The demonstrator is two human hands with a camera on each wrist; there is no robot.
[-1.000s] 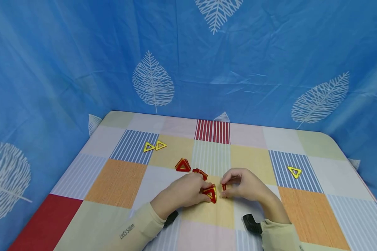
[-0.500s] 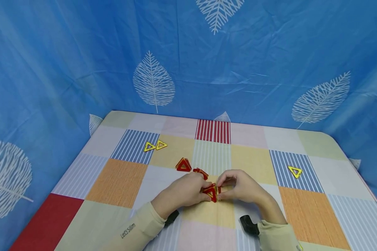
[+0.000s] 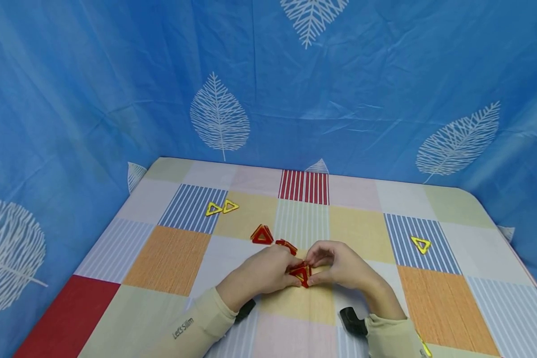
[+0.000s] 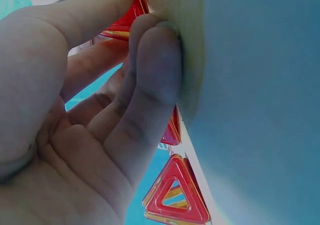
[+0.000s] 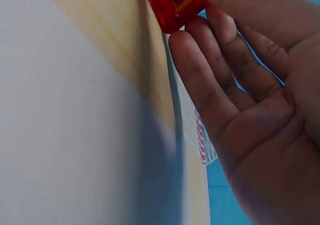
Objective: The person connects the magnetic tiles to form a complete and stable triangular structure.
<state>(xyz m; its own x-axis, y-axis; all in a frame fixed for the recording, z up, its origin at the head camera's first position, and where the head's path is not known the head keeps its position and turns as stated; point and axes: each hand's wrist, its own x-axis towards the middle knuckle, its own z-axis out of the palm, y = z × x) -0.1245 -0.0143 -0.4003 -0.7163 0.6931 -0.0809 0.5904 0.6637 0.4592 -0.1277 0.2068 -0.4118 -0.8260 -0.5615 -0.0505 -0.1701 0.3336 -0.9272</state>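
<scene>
My left hand [image 3: 270,271] grips the left side of a small pyramid of red and yellow triangular magnetic tiles [image 3: 302,274] in the middle of the table. From the other side, my right hand [image 3: 342,266] pinches a red tile [image 5: 167,10], which is up against the pyramid; fingers hide much of it in the head view. In the left wrist view, red plastic [image 4: 131,17] shows between my thumb and fingers. Just beyond my left hand lies another red tile group [image 3: 286,246]. Farther left stands a red triangular piece with yellow edges [image 3: 261,235].
Two yellow open triangles [image 3: 213,209] lie at the back left. One yellow triangle [image 3: 420,244] is on the right, and a yellow edge [image 3: 424,345] peeks out beside my right sleeve. A blue leaf-print curtain [image 3: 362,89] hangs behind the patchwork tabletop [image 3: 447,303].
My right hand has moved left with its red tile, closing the gap to the pyramid. My left hand has kept its grip in nearly the same place.
</scene>
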